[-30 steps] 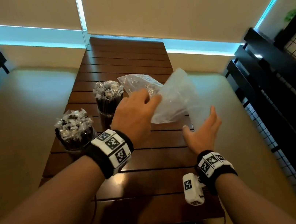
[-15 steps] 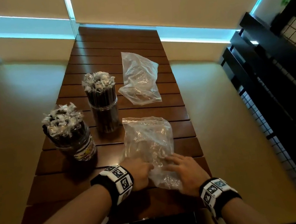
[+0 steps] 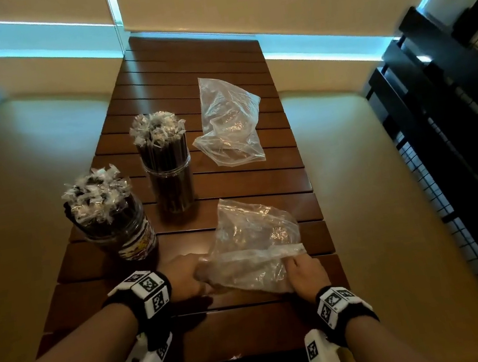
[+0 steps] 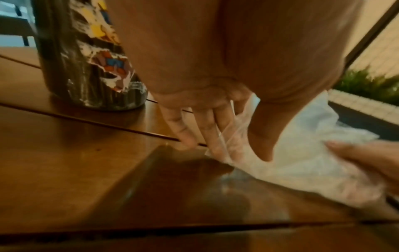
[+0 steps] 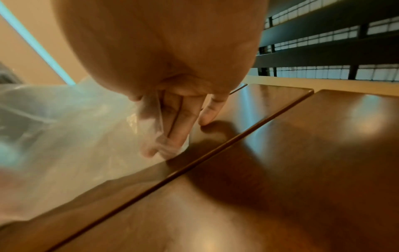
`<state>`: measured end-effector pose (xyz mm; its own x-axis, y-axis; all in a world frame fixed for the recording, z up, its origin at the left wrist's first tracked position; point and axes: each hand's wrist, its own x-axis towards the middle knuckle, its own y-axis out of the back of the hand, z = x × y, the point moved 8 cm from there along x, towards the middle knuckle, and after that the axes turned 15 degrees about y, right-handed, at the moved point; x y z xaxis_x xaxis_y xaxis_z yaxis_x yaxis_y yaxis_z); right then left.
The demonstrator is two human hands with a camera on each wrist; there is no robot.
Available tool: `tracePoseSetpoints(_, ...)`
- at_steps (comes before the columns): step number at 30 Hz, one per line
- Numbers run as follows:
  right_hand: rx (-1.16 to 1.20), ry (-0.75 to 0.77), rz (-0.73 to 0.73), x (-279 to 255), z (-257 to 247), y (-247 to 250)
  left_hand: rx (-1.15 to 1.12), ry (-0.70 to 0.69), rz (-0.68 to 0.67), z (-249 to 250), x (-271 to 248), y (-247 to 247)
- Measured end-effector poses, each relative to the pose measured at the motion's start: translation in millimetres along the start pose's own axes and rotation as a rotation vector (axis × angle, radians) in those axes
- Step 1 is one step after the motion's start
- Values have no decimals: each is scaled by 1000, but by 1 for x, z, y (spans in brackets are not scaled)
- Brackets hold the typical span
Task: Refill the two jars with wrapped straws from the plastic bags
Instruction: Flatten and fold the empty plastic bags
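Note:
Two clear jars stand on the left of the slatted wooden table (image 3: 253, 327), both packed with dark wrapped straws: a labelled jar (image 3: 124, 232) nearer me and a plain jar (image 3: 171, 184) behind it. An empty-looking clear plastic bag (image 3: 254, 231) lies in front of me. My left hand (image 3: 197, 275) pinches its near left edge between thumb and fingers (image 4: 185, 133). At the near right edge my right hand (image 3: 294, 265) pinches the film too, its fingers (image 5: 179, 122) pointing down at the table. The bag's near edge is lifted and folded over between my hands.
A second crumpled clear bag (image 3: 228, 120) lies further back on the right of the table. A black railing with wire mesh (image 3: 463, 178) runs along the right side. The labelled jar (image 4: 86, 59) stands just left of my left hand.
One second ago my hands held the bag in the air over the table. They then laid it flat near me, and now they have pinched its near edge and folded it up.

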<state>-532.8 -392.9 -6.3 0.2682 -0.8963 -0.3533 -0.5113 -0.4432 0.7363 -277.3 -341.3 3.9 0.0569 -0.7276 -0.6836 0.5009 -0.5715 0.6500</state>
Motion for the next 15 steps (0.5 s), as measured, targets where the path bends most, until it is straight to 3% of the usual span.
tracePoseSetpoints(4, -79, -24, 70, 2, -6, 7, 290, -90, 249, 15, 9, 7)
tracePoseSetpoints(6, -122, 5, 83, 3, -13, 9, 401, -206, 375, 35, 5, 14)
tracePoseSetpoints(8, -130, 15, 69, 4, -16, 6, 359, -319, 391, 50, 3, 15)
tracePoseSetpoints(12, -146, -90, 71, 10, -3, 2, 203, -186, 208, 44, 18, 4)
tracePoseSetpoints(15, -166, -163, 97, 14, 5, 1, 66, -31, 241, 33, 35, 8)
